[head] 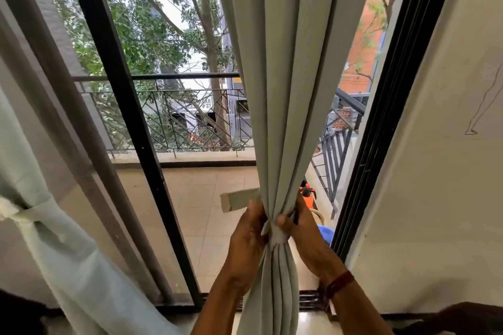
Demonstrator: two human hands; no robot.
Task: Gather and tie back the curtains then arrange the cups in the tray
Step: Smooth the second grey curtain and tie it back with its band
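A pale grey-green curtain (288, 76) hangs in front of the balcony door, bunched into a narrow waist at hand height. A tie-back band (277, 235) of the same cloth wraps that waist, and its loose end (239, 198) sticks out to the left. My left hand (249, 242) grips the band on the curtain's left side. My right hand (298, 228) pinches the band and folds from the right. A second curtain (54, 239) at the far left is tied with a whitish band (16, 212). No cups or tray are in view.
Black sliding door frames (128, 106) stand left and right of the curtain. Beyond lies a tiled balcony (206, 212) with a metal railing (185, 117), an orange object (309, 197) and a blue object (325, 232). A cream wall (435, 171) fills the right.
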